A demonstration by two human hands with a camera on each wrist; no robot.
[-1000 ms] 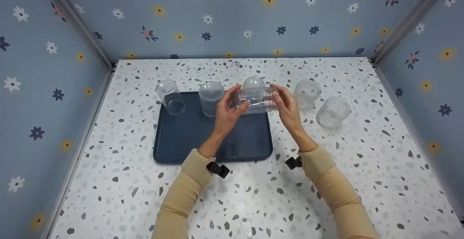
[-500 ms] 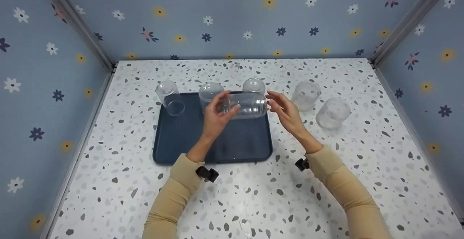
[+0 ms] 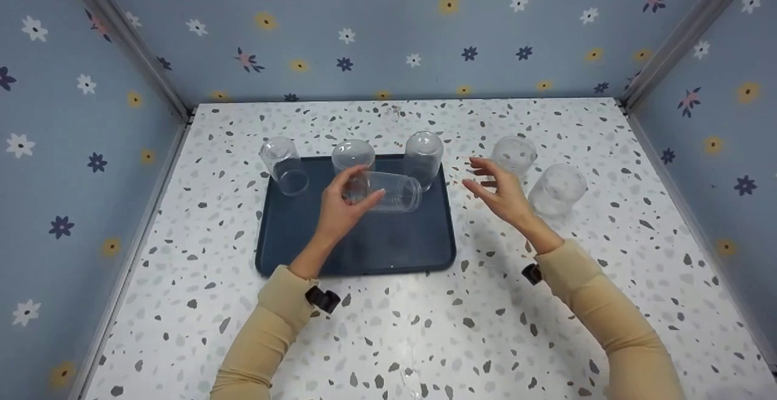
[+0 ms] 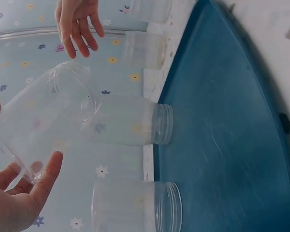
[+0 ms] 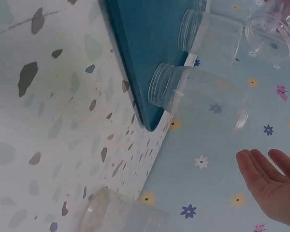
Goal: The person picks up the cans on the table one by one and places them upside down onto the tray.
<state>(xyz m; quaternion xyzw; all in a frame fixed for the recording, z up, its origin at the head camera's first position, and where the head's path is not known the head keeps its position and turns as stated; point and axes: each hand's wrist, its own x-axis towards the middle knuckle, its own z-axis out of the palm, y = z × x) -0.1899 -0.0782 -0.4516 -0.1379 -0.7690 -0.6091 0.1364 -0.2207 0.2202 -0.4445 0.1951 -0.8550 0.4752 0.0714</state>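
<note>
My left hand (image 3: 341, 206) grips a clear plastic jar (image 3: 394, 192) by one end, thumb on the near side and fingers on the far side. The jar lies sideways in the air over the dark blue tray (image 3: 358, 257), its threaded mouth facing right. In the left wrist view the jar (image 4: 48, 106) looks see-through, with nothing inside. My right hand (image 3: 504, 193) holds nothing; its fingers are spread and loosely bent, right of the tray. Three similar jars, a left one (image 3: 282, 160), a middle one (image 3: 352, 151) and a right one (image 3: 424, 154), stand mouth down along the tray's back.
Right of the tray, two cloudier jars stand on the speckled tabletop (image 3: 461, 339): one farther back (image 3: 515, 154), one nearer (image 3: 558, 187). Flowered blue panels (image 3: 388, 36) enclose the table at the back and both sides.
My right hand has let go of the held jar and drawn away to the right. My left hand has carried the jar left and nearer, uncovering the right jar on the tray.
</note>
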